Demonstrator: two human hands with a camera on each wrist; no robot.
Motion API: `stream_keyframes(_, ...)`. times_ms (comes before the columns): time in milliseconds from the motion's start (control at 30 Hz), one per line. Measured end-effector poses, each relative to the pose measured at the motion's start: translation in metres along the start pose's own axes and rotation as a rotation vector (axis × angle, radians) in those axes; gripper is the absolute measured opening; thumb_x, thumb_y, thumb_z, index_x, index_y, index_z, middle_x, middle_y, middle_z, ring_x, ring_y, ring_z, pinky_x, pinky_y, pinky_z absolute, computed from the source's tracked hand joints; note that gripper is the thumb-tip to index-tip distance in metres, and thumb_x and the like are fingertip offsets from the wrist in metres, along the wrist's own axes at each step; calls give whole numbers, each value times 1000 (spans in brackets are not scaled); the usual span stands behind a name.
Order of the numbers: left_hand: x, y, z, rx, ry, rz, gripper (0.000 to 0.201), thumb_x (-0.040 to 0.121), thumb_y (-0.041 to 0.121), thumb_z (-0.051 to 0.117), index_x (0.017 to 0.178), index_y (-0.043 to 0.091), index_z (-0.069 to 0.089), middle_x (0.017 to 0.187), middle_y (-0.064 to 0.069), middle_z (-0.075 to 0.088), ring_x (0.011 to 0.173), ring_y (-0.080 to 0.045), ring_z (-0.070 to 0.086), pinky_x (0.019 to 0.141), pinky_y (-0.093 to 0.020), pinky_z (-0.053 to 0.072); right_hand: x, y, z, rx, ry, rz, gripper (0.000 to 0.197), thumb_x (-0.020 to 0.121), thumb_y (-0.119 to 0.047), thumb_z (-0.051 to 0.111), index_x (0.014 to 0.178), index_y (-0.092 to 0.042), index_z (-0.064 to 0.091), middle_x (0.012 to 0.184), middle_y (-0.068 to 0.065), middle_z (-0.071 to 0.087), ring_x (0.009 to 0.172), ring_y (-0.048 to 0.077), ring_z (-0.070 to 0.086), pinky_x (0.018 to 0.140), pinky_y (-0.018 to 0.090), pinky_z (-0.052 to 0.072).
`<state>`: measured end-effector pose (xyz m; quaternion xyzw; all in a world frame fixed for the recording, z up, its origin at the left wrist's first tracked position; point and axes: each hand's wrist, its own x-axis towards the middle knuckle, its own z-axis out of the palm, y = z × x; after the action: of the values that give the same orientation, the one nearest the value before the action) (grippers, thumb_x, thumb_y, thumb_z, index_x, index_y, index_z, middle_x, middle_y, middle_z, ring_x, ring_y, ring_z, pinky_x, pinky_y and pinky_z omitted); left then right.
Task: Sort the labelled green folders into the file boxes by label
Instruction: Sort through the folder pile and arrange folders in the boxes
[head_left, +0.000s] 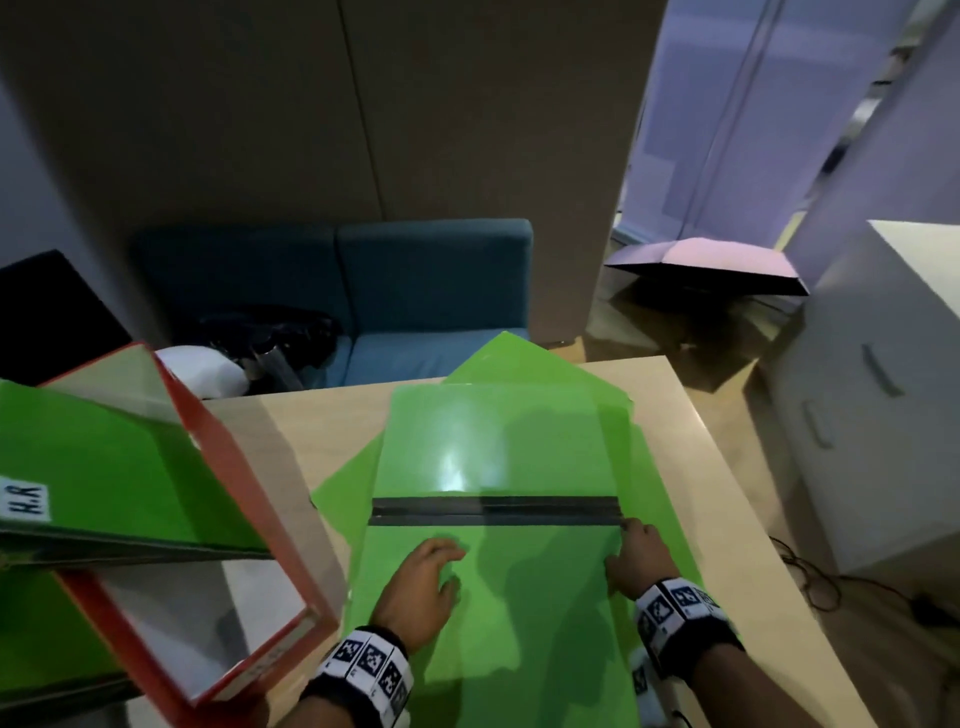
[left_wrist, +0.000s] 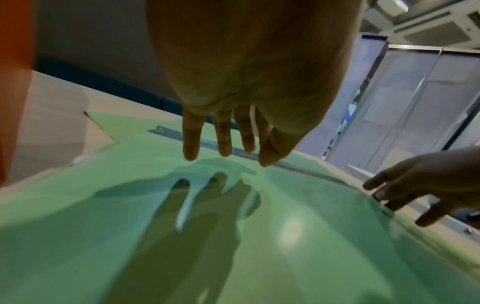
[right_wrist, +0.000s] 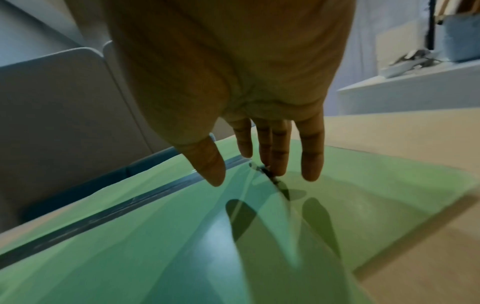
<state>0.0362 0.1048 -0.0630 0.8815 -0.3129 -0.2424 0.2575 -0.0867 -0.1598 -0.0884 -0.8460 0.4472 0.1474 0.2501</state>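
Dim room; glare on the green folder (head_left: 467, 467) (edges bend, wrist views blurred).

Both forearms reach forward from the near edge, each wrist wearing a black-and-white patterned band; the left hand (head_left: 422, 587) spreads palm down with fingers straight, the right hand (head_left: 636, 558) extends straight fingers downward, its fingertips (right_wrist: 278, 168) pressing at the right

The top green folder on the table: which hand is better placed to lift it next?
Probably the right hand: its fingertips sit at the top green folder's right edge beside the black spine, ready to lift. The left hand hovers open over the cover's middle.
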Motion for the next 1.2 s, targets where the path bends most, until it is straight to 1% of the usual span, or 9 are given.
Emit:
stream_keyframes(167,-6,-12,33,168,-211,-36,56,89,20,61,140,34,42,158,15,16,147,-15,16,120,-34,18,3,14,-4,119,-55,50,59,87,-17,60,139,-5,35,135,17,42,118,31,51,94,31,44)
stream_keyframes(333,-12,-2,43,295,-398,-5,86,81,39,68,150,38,17,157,16,-15,147,-19,-13,117,-60,5,4,17,-5,148,-73,72,62,84,-20,66,137,-5,38,128,14,53,106,26,59,80,27,51)
stream_keyframes(400,-16,4,46,321,-434,49,90,79,39,70,150,38,15,157,16,-17,147,-18,-14,116,-61,2,4,15,-6,179,-61,76,65,82,-23,71,136,-7,40,127,14,55,105,26,60,86,32,53)
stream_keyframes(533,-21,13,51,330,-445,155,99,76,45,73,151,40,9,151,20,-26,146,-15,-17,116,-60,0,4,5,-23,314,60,32,52,85,-21,70,131,-5,50,100,14,69,95,25,63,81,30,48)
stream_keyframes(667,-24,30,45,405,-373,297,94,82,48,65,150,40,1,154,15,-26,143,-12,-24,115,-56,-6,0,-13,-51,498,212,-23,44,92,-16,60,132,1,51,131,20,56,121,33,53,101,36,39)
stream_keyframes(900,-28,48,38,465,-291,329,98,87,40,60,138,48,-24,151,12,-37,138,-12,-37,108,-61,-16,-7,-51,-86,791,314,-222,31,94,-15,56,124,-7,55,121,12,61,110,25,55,96,41,46)
stream_keyframes(1000,-25,45,31,490,-158,273,106,93,24,53,124,55,-44,142,15,-47,130,-9,-44,111,-60,-16,-9,-63,-94,952,270,-268,37,90,-15,60,123,-28,50,107,10,65,100,26,63,87,50,53)
stream_keyframes(1100,-20,39,20,489,-13,261,114,87,16,61,133,53,-36,152,11,-31,141,-12,-29,117,-57,-7,-11,-69,-97,1007,259,-296,44,92,-9,56,130,-29,48,100,11,66,91,27,66,80,46,56)
stream_keyframes(1200,-18,32,-2,356,223,366,108,56,-3,77,142,40,27,147,15,37,138,-8,29,105,-54,41,-10,-69,-98,1033,261,-255,40,95,-8,49,133,-19,50,90,9,67,76,23,63,71,40,55)
